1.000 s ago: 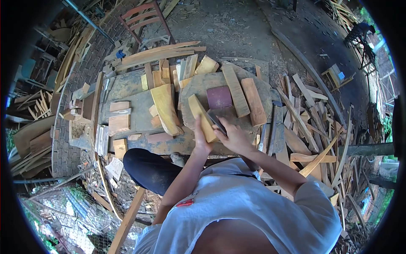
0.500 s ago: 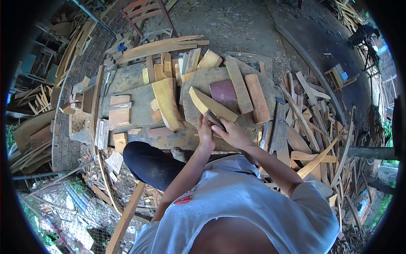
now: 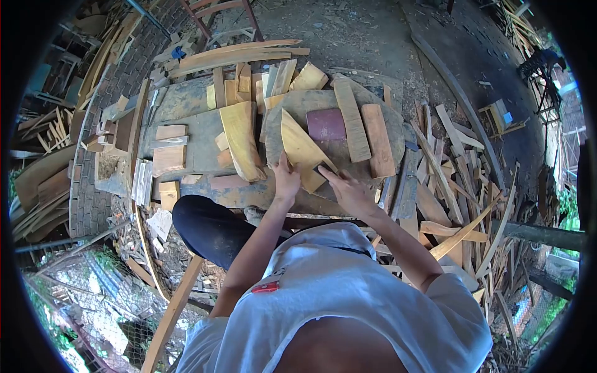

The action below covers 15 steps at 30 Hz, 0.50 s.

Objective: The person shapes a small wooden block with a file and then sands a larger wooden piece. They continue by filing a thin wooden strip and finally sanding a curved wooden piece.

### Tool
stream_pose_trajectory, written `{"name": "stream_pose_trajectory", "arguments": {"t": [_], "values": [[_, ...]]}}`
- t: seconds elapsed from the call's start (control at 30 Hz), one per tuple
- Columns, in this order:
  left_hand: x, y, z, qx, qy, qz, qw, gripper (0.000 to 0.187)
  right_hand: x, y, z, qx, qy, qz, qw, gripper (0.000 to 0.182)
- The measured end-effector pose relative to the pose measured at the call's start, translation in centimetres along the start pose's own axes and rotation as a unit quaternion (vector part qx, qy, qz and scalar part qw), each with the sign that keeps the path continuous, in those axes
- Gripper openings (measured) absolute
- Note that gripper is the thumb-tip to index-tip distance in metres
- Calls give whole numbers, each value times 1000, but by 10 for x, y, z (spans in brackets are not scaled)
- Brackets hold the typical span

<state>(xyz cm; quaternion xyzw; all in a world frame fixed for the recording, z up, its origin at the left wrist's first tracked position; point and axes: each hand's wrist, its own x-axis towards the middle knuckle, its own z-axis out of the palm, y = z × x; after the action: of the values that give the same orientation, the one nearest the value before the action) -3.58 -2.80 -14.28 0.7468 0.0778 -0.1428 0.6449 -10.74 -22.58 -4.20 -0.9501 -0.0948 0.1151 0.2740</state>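
Observation:
A pale yellow, curved piece of wood point(image 3: 301, 146) lies tilted over the grey round-edged board, its pointed end away from me. At its left edge is my left hand point(image 3: 286, 181), fingers closed on the near part. My right hand point(image 3: 352, 193) is closed around a small dark object point(image 3: 319, 168), which sits right at the wood's right edge; most of it is hidden by the fingers. Just beyond lies a purple rectangular piece point(image 3: 326, 125). Left of my left hand rests a larger yellow curved block point(image 3: 240, 140).
Two long planks, one grey-brown point(image 3: 352, 121) and one reddish point(image 3: 379, 140), lie right of the purple piece. Wood offcuts point(image 3: 171, 158) sit on the bench's left side. A scrap pile point(image 3: 451, 180) covers the ground at right. A red-brown chair point(image 3: 217, 13) stands beyond.
The curved wood has turned, its broad face now upward and its tip pointing farther away. My left hand has shifted left along it; my right hand has moved slightly right with the dark object.

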Motion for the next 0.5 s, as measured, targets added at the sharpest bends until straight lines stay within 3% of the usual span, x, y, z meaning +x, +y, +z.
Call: {"name": "stream_pose_trajectory", "arguments": {"t": [0.07,0.13,0.2,0.23,0.3,0.37,0.5], "values": [[-17,21,0,72,13,22,997,83,1,-3,1,-7,12,1,1000,49],[-35,31,2,150,29,42,987,86,4,-10,-7,-114,-55,33,991,55],[-41,38,2,327,35,170,929,96,7,-7,-3,-127,-59,13,990,57],[-39,40,-2,339,29,176,924,96,9,-8,-1,-149,-67,0,987,59],[-36,43,-2,310,-32,102,945,107,24,-13,-1,-140,-45,-9,989,56],[-33,45,-2,330,-48,102,937,110,47,-11,4,-140,9,-66,988,52],[-34,55,-2,351,-46,73,932,112,120,-30,11,-118,21,-39,992,47]]}}
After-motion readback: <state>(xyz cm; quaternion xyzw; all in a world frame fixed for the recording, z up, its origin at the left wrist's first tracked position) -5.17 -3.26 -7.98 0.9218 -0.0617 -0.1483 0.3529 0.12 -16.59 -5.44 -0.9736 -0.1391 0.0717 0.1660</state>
